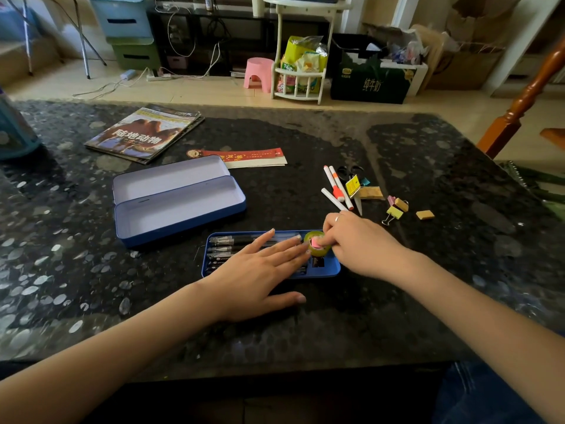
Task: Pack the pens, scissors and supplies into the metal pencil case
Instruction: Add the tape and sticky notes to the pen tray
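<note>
Resting flat, fingers straight and a little apart, lay the left hand point(260, 267) on the black pens point(226, 249) inside the blue tray point(331, 269) near the table's front edge. Curled and pinching a small pink thing point(315, 242) sat the fingers of the right hand point(356, 243), right at the hole of the green tape roll point(318, 247) in the tray's right end. Lying open and bare inside, up and to the left, was the metal pencil case point(177, 200), lid tipped back. Waiting on the dark table point(428, 286), past the right hand, were white markers point(334, 188), black scissors point(350, 172), a yellow tag point(352, 186), binder clips point(396, 209) and a tan eraser point(425, 214). Farther back lay a magazine point(143, 134) and a red paper strip point(244, 156).
</note>
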Demonstrator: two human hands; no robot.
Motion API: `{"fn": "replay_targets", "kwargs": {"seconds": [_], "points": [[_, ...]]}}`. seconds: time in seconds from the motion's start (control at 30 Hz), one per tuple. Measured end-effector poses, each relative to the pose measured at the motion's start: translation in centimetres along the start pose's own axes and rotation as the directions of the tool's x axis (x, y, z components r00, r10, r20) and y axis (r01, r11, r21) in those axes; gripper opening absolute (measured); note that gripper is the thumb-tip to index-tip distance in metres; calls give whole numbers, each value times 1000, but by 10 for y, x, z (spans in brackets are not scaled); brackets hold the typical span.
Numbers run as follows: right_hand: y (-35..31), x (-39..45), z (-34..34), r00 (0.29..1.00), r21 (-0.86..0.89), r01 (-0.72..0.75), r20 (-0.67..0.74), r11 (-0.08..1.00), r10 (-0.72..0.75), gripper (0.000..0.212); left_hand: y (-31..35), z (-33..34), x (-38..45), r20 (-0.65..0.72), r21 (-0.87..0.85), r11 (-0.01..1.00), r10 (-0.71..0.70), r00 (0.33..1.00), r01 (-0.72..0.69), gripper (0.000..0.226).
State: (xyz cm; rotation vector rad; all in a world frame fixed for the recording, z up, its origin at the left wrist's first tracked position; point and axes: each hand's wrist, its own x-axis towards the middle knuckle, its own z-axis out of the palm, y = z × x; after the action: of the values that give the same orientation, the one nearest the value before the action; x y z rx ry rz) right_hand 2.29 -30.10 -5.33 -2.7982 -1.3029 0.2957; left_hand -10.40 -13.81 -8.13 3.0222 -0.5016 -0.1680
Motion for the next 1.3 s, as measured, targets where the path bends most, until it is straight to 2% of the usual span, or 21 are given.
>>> {"fn": "replay_targets", "kwargs": {"seconds": [0.1, 0.17, 0.23, 0.3, 0.37, 0.43, 0.53, 0.67, 0.77, 0.83, 0.87, 0.93, 1.0, 1.13, 1.3], "points": [[13, 0, -10, 998, 270, -5, 55, 963, -10, 40, 4, 2, 12, -20, -9, 1000, -21, 1000, 21, 70], [31, 2, -21, 997, 328, -51, -36, 943, 66, 43, 4, 5, 16, -30, -23, 999, -44, 999, 43, 67], [61, 7, -29, 947, 333, -159, -216, 929, 239, 43, 2, 6, 18, -30, -42, 997, -64, 997, 62, 63], [97, 10, -32, 842, 319, -306, -349, 897, 411, 40, 1, 6, 19, -29, -52, 996, -68, 997, 67, 62], [127, 9, -28, 773, 269, -455, -354, 849, 526, 41, -1, 4, 19, -33, -51, 996, -73, 997, 72, 62], [141, 8, -20, 785, 180, -528, -269, 830, 558, 42, -4, 4, 18, -34, -51, 995, -87, 996, 85, 63], [139, 10, -8, 836, 92, -511, -180, 855, 519, 40, -7, 5, 16, -28, -52, 994, -103, 994, 101, 67], [133, 12, 0, 817, 61, -502, -296, 863, 496, 25, -8, 8, 12, -44, -28, 984, -179, 983, 178, 77], [124, 7, -6, 798, 147, -445, -383, 883, 466, 18, -11, 6, 12, -34, -64, 961, -272, 962, 270, 88], [104, 4, -18, 821, 249, -311, -416, 917, 392, 17, -11, 3, 13, -26, -107, 952, -290, 957, 286, 92], [89, 2, -25, 857, 305, -213, -398, 928, 328, 17, -11, 1, 12, -35, -126, 951, -290, 956, 284, 94], [52, -7, -31, 951, 399, -40, -265, 916, 157, 17, -10, -3, 11, -39, -155, 946, -294, 955, 285, 96], [19, -20, -24, 992, 425, 43, -128, 904, 13, 19, -8, -8, 6, -12, -163, 942, -299, 954, 293, 97], [-6, -33, -2, 998, 457, 41, -67, 888, -11, 18, -6, -14, -8, 51, -151, 941, -300, 953, 304, 94], [-15, -28, 8, 1000, 434, 11, -31, 901, 3, 14, -6, -9, -17, 40, -140, 944, -295, 955, 297, 91]]}}
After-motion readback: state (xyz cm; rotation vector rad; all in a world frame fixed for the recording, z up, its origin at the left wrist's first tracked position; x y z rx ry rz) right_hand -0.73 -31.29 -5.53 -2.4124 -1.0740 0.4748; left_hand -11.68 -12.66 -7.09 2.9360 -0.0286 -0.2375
